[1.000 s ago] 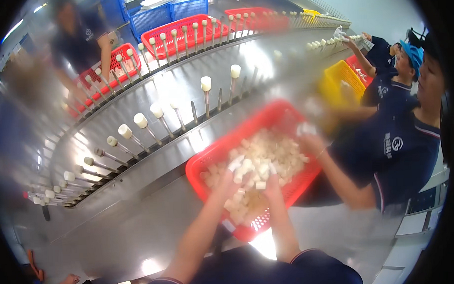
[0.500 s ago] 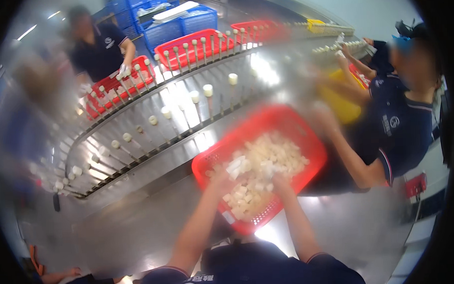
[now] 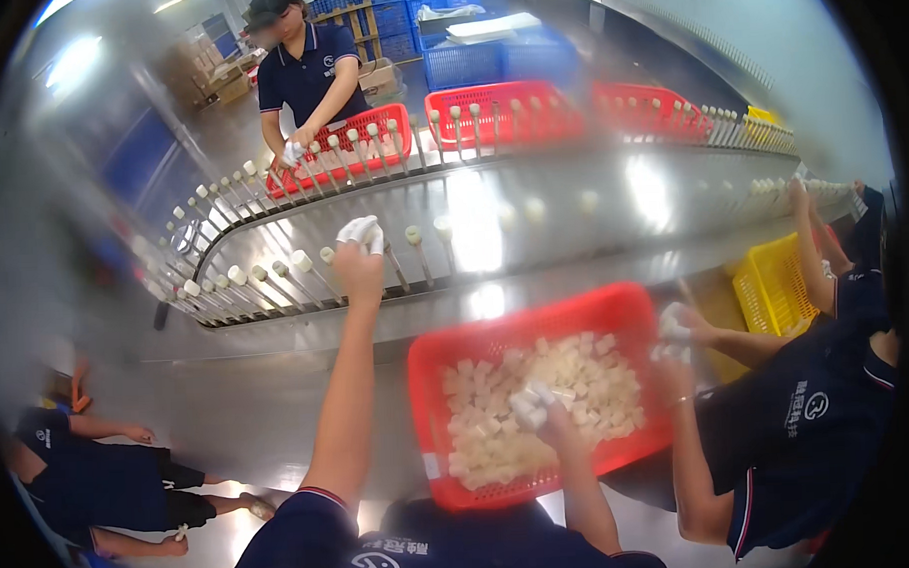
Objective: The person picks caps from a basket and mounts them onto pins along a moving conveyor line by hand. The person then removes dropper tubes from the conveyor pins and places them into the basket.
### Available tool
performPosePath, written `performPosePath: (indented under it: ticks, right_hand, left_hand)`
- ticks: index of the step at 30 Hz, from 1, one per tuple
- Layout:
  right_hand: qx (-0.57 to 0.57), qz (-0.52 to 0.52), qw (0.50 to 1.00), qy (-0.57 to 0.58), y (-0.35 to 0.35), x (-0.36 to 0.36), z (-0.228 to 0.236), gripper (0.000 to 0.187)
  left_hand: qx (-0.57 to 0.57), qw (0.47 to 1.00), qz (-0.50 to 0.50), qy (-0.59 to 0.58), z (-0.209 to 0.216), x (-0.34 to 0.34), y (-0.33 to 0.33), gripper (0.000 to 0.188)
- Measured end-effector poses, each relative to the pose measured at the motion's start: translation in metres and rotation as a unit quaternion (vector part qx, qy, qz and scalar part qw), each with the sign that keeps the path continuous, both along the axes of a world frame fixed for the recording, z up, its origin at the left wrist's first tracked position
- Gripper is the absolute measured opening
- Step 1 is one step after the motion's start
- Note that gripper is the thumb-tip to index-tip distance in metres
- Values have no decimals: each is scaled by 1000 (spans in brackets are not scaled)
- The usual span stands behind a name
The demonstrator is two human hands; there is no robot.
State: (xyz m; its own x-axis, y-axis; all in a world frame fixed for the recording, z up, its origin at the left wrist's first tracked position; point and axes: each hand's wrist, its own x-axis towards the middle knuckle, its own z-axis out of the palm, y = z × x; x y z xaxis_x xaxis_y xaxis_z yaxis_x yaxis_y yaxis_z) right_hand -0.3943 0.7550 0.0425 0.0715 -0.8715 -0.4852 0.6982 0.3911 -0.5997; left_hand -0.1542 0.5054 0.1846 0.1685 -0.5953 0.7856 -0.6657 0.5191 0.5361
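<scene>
My left hand [image 3: 361, 255], white coverings on its fingers, reaches out to the row of upright metal rods on the near side of the steel machine. Its fingers are closed at the top of a rod; what is in them is hidden. Pale cylindrical caps [image 3: 302, 260] top the rods beside it. Over a red perforated basket [image 3: 433, 385], my right hand [image 3: 551, 418] has its white-covered fingers drawn together among small whitish cylindrical pieces [image 3: 495, 438]. Whether it grips one I cannot make out.
A co-worker's white-covered hands [image 3: 674, 331] are at the basket's right rim. Beyond them is a yellow basket [image 3: 775, 283]. Across the curved rail, another person works at a red basket [image 3: 394, 121]. Blue crates [image 3: 462, 65] stand behind. More people are at the lower left.
My left hand has left the basket and moved up to the rods. My right hand stays over the pieces. The view has shifted, and the co-worker's hands now reach the basket's right edge.
</scene>
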Motion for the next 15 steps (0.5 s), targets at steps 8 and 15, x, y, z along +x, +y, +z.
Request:
performPosePath:
  ticks: [8,15]
  right_hand:
    - [-156,82,905,-388,-55,-62,58,48]
    - [-201,-51,977,-45,-72,-107,87,28]
  left_hand:
    - [47,990,-107,-78,-26,-119,14,18]
    - [213,960,-179,35,-32,-167,74,27]
